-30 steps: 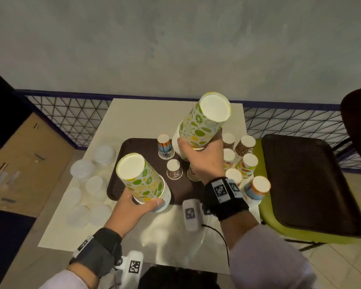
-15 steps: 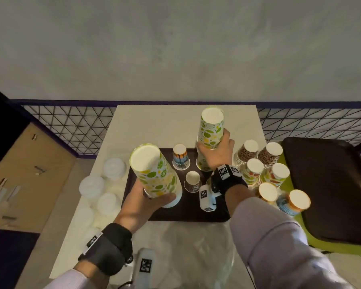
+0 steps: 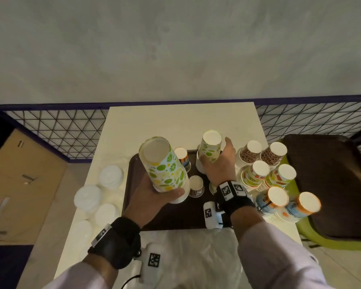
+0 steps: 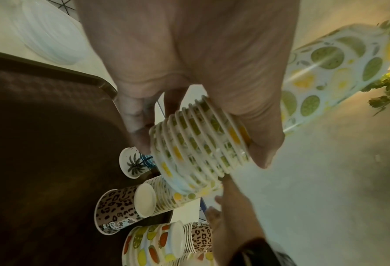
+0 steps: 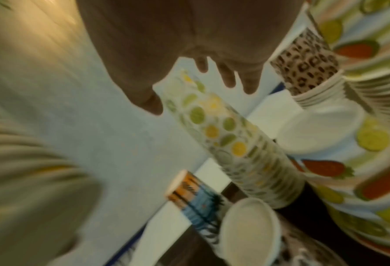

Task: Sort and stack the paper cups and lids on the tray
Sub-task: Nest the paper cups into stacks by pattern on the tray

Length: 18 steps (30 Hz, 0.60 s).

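My left hand (image 3: 154,195) grips a tall stack of lime-and-lemon paper cups (image 3: 165,165), upside down and tilted, above the left part of the brown tray (image 3: 133,184). In the left wrist view my fingers and thumb curl round the stack's rims (image 4: 200,144). A second lime-and-lemon stack (image 3: 209,151) stands upside down at the tray's far edge. My right hand (image 3: 220,163) is beside it with fingers (image 5: 228,77) straight and spread; the thumb lies close to the stack (image 5: 223,136). A small sunset cup (image 3: 182,158) and a small leopard cup (image 3: 196,185) stand on the tray.
Stacks of leopard cups (image 3: 251,152), fruit cups (image 3: 256,175) and sunset cups (image 3: 274,202) crowd the table right of the tray. White lids (image 3: 111,176) lie left of it. A green chair holding another brown tray (image 3: 325,184) stands at the right. Clear plastic covers the near table.
My right hand has lowered its lime stack onto the tray's far edge and spread its fingers off it. My left hand still holds its stack, raised a little and more upright.
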{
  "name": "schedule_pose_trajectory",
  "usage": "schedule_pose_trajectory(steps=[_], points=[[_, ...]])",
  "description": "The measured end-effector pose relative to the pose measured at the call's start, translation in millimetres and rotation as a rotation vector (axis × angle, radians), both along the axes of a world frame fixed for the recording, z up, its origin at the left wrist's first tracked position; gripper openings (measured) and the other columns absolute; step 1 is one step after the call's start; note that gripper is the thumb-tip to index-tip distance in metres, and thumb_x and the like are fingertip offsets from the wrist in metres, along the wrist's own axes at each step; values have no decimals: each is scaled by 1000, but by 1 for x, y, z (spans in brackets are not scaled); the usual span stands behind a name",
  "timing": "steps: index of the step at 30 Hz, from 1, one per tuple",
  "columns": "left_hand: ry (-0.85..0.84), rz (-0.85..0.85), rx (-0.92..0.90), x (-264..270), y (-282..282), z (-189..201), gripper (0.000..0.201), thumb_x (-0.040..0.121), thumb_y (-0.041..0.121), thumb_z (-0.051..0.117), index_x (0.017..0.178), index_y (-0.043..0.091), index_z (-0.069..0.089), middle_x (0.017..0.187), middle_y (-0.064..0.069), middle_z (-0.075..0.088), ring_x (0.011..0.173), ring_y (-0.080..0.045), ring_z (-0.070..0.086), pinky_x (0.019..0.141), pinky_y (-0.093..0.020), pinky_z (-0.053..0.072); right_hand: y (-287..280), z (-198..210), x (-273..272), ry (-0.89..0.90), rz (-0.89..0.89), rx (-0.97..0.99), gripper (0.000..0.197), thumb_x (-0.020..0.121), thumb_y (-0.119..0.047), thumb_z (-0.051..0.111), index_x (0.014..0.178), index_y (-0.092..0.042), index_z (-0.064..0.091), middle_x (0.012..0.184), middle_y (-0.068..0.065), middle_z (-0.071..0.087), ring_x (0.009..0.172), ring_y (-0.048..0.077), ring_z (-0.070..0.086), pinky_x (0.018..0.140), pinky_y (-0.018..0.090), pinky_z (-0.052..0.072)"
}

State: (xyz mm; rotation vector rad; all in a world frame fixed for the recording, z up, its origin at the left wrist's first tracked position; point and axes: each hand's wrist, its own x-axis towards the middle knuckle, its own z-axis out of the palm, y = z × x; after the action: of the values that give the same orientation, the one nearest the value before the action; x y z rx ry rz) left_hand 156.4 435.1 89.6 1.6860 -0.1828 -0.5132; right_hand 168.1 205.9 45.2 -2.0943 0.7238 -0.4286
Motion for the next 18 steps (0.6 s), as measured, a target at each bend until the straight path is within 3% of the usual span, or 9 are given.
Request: schedule_pose_trajectory(steps=[2, 4, 7, 9, 11, 13, 16, 18], points=[[9, 6, -15, 2, -8, 4, 72, 66, 24, 95, 128, 32, 59, 120, 21, 73, 112, -2, 69, 96, -33, 59, 14, 24, -23, -153, 27, -33, 72, 80, -27, 76, 143, -10, 44, 132, 10, 52, 124, 25, 47, 106, 38, 41], [-8, -12, -36, 4, -14, 7, 69, 69, 20, 89, 131, 29, 59, 121, 19, 73, 113, -4, 70, 92, -31, 60, 29, 43, -50, -257, 184, -32, 58, 86, -34, 67, 137, -11, 50, 128, 6, 54, 119, 20, 52, 100, 28, 44], [-20, -56, -73, 8, -21, 2, 76, 79, 1, 83, 146, 12, 50, 132, -2, 70, 120, -16, 69, 90, -29, 59, 41, 53, -71, -220, 507, 38, 57, 92, -43, 64, 140, -17, 48, 135, -3, 54, 128, 16, 51, 101, 37, 48], [-29, -77, -86, 10, -27, 1, 80, 77, -6, 79, 148, 8, 45, 132, 0, 68, 117, -7, 69, 86, -20, 57, 39, 53, -71, -167, 589, 115, 65, 90, -46, 67, 145, -24, 39, 140, -10, 51, 134, 12, 48, 106, 40, 46], [-58, -86, -49, 11, -33, 1, 87, 73, 13, 91, 148, 14, 45, 132, 4, 67, 118, -3, 67, 92, -24, 58, 35, 55, -68, -118, 574, 168, 75, 86, -52, 69, 148, -29, 34, 144, -11, 49, 138, 8, 44, 110, 42, 44], [-38, -99, -8, 14, -35, -4, 92, 67, 33, 96, 145, 28, 47, 135, 6, 66, 124, -12, 65, 101, -45, 57, 31, 56, -65, -75, 563, 224, 77, 83, -54, 73, 147, -36, 33, 144, -12, 49, 137, 5, 45, 111, 42, 45], [-82, -158, 69, 13, -39, -1, 88, 68, 42, 93, 141, 44, 43, 138, 9, 63, 126, -15, 63, 106, -53, 53, 28, 61, -63, -85, 549, 339, 74, 82, -39, 83, 139, -42, 36, 137, -18, 55, 127, -5, 52, 104, 21, 46], [-150, -160, 99, 13, -40, 2, 95, 66, 50, 92, 146, 42, 42, 141, 11, 60, 129, -13, 61, 107, -51, 53, 27, 62, -63, -90, 522, 370, 78, 79, -32, 87, 139, -39, 37, 131, -21, 58, 120, -9, 55, 95, 11, 46]])
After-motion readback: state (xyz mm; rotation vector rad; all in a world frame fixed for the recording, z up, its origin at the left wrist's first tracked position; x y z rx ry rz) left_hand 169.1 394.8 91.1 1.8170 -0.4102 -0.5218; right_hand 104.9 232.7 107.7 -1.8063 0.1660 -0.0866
